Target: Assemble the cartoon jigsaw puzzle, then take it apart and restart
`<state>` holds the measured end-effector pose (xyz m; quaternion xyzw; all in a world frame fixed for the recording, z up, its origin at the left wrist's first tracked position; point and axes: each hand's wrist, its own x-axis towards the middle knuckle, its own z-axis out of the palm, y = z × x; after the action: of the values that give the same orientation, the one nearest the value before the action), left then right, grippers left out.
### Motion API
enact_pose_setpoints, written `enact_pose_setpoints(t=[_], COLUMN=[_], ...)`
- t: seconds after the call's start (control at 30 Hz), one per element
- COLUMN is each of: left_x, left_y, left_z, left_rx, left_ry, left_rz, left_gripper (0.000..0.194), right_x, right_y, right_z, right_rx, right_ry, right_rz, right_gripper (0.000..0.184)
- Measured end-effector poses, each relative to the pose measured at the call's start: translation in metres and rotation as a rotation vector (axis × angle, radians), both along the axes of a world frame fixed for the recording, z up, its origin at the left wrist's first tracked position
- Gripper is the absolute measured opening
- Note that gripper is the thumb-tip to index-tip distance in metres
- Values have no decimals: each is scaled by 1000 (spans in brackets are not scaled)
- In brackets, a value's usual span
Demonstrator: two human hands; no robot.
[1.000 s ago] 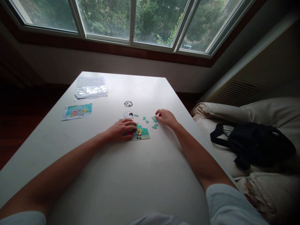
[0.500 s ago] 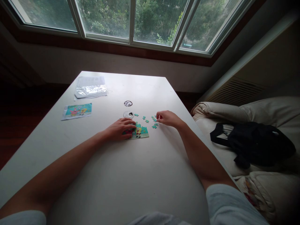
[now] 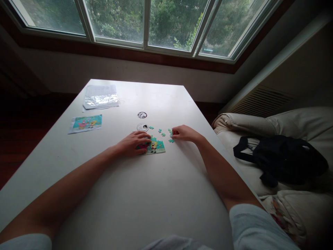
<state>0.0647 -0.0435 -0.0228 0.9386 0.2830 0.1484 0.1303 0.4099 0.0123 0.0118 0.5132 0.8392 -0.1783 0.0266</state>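
A partly assembled jigsaw puzzle (image 3: 157, 147), with a yellow cartoon figure on green, lies flat on the white table. My left hand (image 3: 134, 143) rests over its left part, fingers spread and covering some of the picture. To the right of the puzzle, my right hand (image 3: 183, 133) is closed, its fingertips pinched down on a small green puzzle piece (image 3: 171, 134) that they mostly hide. Just below those fingers is another loose puzzle piece (image 3: 171, 141). Several more green pieces (image 3: 163, 134) are scattered behind the puzzle, between the two hands.
Two round items, one dark-patterned (image 3: 142, 115) and one clear-rimmed (image 3: 142, 127), lie behind my left hand. A printed picture sheet (image 3: 85, 123) and a plastic sleeve with papers (image 3: 101, 97) lie at the left. A dark bag (image 3: 283, 159) rests on the sofa (image 3: 262, 121) to the right.
My right hand has shifted slightly left and nearer to me among the loose pieces, and now covers more of them. My left hand and the puzzle have stayed put.
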Motion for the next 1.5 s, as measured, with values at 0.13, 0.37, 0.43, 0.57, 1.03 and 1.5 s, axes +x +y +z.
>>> enact_pose_setpoints(t=[0.13, 0.37, 0.43, 0.57, 1.03, 1.5], left_x=[0, 1, 1, 0, 0, 2], left_y=[-1, -1, -1, 0, -1, -1], left_z=[1, 3, 2, 1, 1, 2], left_rx=[-6, 1, 0, -1, -17, -11], left_ry=[7, 9, 8, 2, -7, 0], left_rz=[7, 4, 4, 6, 6, 16], left_gripper=[43, 42, 43, 43, 43, 42], right_x=[3, 4, 3, 1, -9, -37], right_y=[2, 4, 5, 6, 2, -7], right_z=[-1, -8, -10, -12, -14, -34], right_rx=[92, 65, 80, 115, 219, 416], right_ry=[6, 54, 60, 59, 152, 309], right_rz=[-89, -126, -128, -135, -89, -27], right_gripper=[14, 17, 15, 14, 12, 18])
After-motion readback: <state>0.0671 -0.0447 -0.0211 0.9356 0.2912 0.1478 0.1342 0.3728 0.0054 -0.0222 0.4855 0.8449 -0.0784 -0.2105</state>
